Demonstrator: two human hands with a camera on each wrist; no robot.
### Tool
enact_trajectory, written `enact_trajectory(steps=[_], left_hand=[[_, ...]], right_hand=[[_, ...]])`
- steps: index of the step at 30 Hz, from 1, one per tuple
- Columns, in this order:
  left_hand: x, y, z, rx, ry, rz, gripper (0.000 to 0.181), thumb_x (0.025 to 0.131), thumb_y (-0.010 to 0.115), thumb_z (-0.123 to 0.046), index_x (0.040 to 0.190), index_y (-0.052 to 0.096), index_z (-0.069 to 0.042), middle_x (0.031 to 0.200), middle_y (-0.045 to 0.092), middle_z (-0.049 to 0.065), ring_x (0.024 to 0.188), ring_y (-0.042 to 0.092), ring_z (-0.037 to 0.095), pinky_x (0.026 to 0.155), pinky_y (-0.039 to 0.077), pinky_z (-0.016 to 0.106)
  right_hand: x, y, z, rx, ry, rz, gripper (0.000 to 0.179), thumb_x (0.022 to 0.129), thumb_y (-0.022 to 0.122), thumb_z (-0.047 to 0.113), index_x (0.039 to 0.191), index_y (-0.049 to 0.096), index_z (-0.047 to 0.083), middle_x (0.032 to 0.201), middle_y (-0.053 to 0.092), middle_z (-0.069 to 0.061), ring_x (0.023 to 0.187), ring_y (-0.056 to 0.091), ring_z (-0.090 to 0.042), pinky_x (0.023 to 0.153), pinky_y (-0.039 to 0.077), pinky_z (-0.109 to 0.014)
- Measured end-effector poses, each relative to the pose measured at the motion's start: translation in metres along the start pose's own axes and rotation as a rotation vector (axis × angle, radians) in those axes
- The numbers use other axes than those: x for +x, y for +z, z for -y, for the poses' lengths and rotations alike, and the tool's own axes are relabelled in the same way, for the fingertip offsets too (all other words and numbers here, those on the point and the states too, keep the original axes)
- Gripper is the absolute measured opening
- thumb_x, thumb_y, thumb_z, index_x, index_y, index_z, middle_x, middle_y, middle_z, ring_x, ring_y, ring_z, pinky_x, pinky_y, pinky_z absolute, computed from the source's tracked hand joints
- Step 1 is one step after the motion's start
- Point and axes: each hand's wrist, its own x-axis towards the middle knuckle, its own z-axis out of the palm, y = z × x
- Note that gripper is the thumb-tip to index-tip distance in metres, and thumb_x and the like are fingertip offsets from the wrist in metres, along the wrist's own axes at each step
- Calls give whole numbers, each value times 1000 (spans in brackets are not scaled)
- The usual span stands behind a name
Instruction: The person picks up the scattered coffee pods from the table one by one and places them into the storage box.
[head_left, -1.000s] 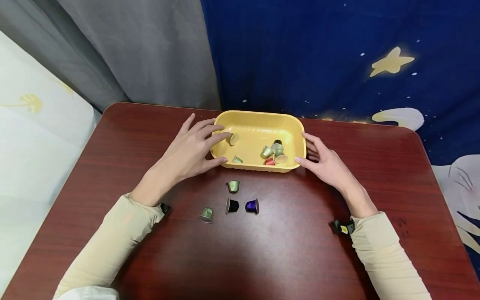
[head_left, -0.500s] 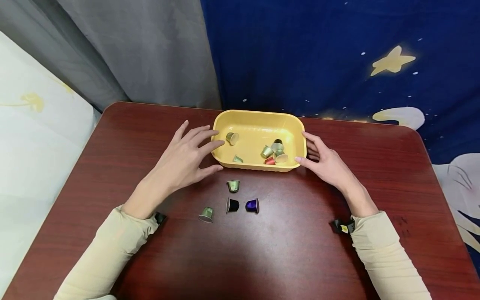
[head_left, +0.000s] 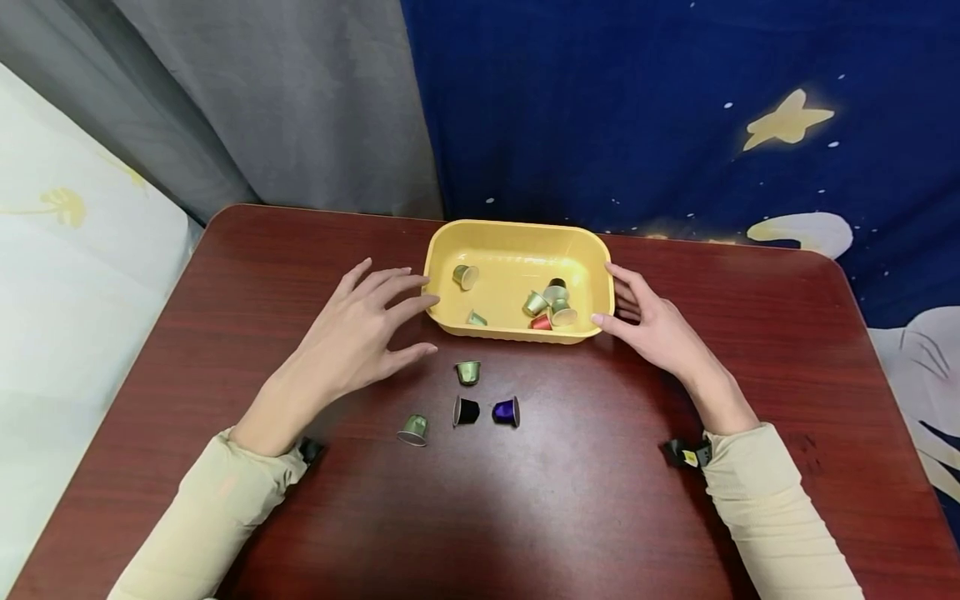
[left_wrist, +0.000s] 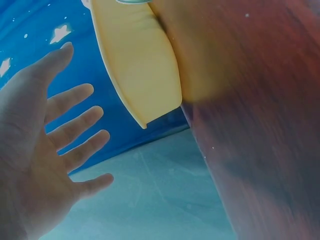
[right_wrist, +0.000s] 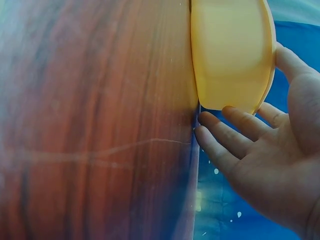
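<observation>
From the head view, I have the yellow tub (head_left: 498, 287) near the far edge of the worktop (head_left: 577, 483), between the two hands. The left hand (head_left: 348, 333) is spread wide and holds nothing, fingertips just beside the tub's left end. The right hand (head_left: 651, 329) cups the right end, thumb at the rim, fingers along the outside, in no tight grip that I can see. Inside the tub, a pale pod (head_left: 465, 277) and a small green pod (head_left: 477, 318) lie to the left; others, including a red pod (head_left: 542, 322), bunch to the right. In front of it lie a purple pod (head_left: 506, 412), a black pod (head_left: 466, 411) and two more green pods (head_left: 468, 372)

In the left wrist view, I see a gap between the left fingers and the tub, so I judge that end unsupported. To steady it well, I'd lay that palm against the end wall, low down, and press gently

In the right wrist view, the thumb meets the rim and the relaxed, nearly straight fingers lie by the end wall. I'd match pressure on both sides and avoid pushing away, since the worktop's edge is close behind
</observation>
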Motion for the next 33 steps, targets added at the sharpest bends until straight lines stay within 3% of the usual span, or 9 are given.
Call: enact_trajectory(steps=[8,21,33], left_hand=[[-13,1,-2,-35,23,12,57,84,74,-50,129,67,-16,136,59,8,132,47,30,114,22,56],[-25,2,-8,-35,18,38,61,82,74,-54,131,66,-18,145,50,10,139,38,31,115,21,55],[-38,2,-12,-41,6,61,65,82,71,-56,134,63,-18,146,50,7,143,35,31,118,18,51]], right_hand=[[2,4,-2,0,-4,1,75,94,70,34,156,29,25,151,45,-11,132,50,-30,106,41,-50],[0,3,-3,3,-9,-2,75,94,70,33,156,29,24,151,45,-13,132,50,-31,106,40,-51],[0,0,-1,-14,-3,6,76,94,70,35,157,27,25,152,44,-13,134,48,-31,107,40,-52]])
